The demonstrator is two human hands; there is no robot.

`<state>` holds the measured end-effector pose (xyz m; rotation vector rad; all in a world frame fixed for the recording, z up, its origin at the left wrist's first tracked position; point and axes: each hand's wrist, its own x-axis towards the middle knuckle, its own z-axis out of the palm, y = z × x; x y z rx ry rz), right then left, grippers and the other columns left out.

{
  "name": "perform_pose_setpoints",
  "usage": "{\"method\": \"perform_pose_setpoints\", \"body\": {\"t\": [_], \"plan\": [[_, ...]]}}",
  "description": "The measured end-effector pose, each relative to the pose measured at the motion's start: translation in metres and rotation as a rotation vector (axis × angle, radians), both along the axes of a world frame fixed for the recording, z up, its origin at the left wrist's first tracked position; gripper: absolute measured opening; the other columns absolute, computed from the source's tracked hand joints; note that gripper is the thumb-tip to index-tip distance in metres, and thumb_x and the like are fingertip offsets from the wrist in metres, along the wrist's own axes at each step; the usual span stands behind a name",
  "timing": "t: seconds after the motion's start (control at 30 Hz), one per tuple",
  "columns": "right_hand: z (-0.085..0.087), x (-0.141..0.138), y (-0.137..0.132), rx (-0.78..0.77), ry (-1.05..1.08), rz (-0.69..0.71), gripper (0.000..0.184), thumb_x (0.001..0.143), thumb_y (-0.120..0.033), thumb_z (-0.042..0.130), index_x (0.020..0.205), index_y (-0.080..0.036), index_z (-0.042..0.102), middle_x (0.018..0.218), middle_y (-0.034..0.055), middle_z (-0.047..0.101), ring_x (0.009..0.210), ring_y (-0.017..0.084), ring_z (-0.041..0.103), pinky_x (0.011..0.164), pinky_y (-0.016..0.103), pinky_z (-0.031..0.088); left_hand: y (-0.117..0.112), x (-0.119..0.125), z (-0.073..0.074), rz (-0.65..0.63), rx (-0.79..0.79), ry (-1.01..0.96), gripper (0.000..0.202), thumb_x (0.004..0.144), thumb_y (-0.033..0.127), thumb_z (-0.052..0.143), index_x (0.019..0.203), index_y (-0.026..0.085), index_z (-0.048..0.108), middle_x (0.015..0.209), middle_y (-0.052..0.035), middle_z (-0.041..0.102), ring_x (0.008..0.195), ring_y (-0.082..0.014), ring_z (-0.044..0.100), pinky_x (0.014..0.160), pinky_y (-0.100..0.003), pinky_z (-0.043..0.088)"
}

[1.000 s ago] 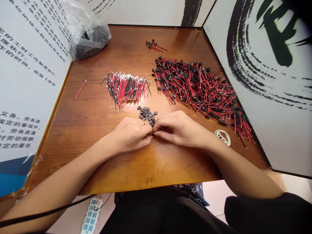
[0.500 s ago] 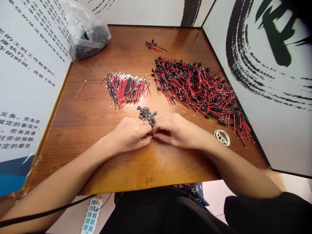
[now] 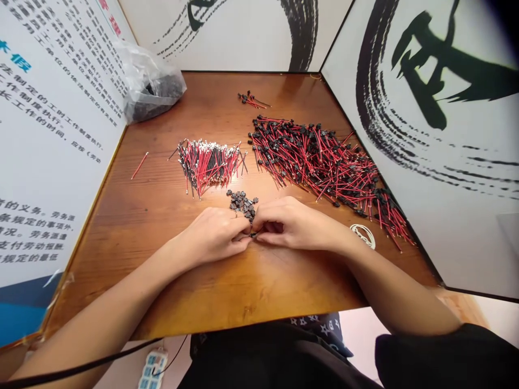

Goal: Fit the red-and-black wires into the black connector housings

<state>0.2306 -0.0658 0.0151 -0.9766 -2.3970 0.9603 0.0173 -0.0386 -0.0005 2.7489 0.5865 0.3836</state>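
My left hand (image 3: pixel 217 232) and my right hand (image 3: pixel 294 222) meet fingertip to fingertip low over the table. Both are closed in a pinch. Between the fingertips shows a small black connector housing (image 3: pixel 253 234), mostly hidden by the fingers. Just beyond the hands lies a small heap of loose black connector housings (image 3: pixel 243 203). Farther back is a bundle of cut red and black wires (image 3: pixel 211 165) with silvery crimped ends. To the right spreads a big pile of red and black wires fitted with black connectors (image 3: pixel 316 156).
A clear bag of dark parts (image 3: pixel 156 97) stands at the back left. One red wire (image 3: pixel 140 165) lies alone at left; a few wired connectors (image 3: pixel 252 100) lie at the back. White rubber bands (image 3: pixel 363 236) sit near my right forearm. Printed panels enclose the wooden table (image 3: pixel 243 302).
The view has tilted up slightly. My hands stay together; the dark wire seen in my right fingers earlier no longer shows, and a small black piece shows between the fingertips.
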Motion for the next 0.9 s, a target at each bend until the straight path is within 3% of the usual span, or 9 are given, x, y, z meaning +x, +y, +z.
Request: {"method": "perform_pose_setpoints", "body": {"t": [0.67,0.9], "plan": [[-0.003,-0.007,-0.002,-0.035,0.015,0.011,0.012,0.082,-0.003,0.061,0.081,-0.015,0.064,0.082,0.0031,0.067,0.073,0.014,0.059,0.07,0.025,0.043,0.002,-0.001,0.002,0.02,-0.122,-0.001,0.012,0.08,0.015,0.054,0.068,0.017,0.055,0.061,0.002,0.056,0.053,-0.0109,0.048,0.052,-0.025,0.033],[-0.006,-0.008,-0.002,-0.007,0.031,-0.021,0.013,0.08,-0.002,0.063,0.078,-0.014,0.062,0.075,0.0009,0.064,0.068,0.012,0.056,0.067,0.024,0.042,0.002,0.0,-0.001,0.051,-0.198,-0.015,0.017,0.08,0.014,0.056,0.064,0.016,0.052,0.06,0.0028,0.053,0.054,-0.0099,0.045,0.054,-0.025,0.032]]}}
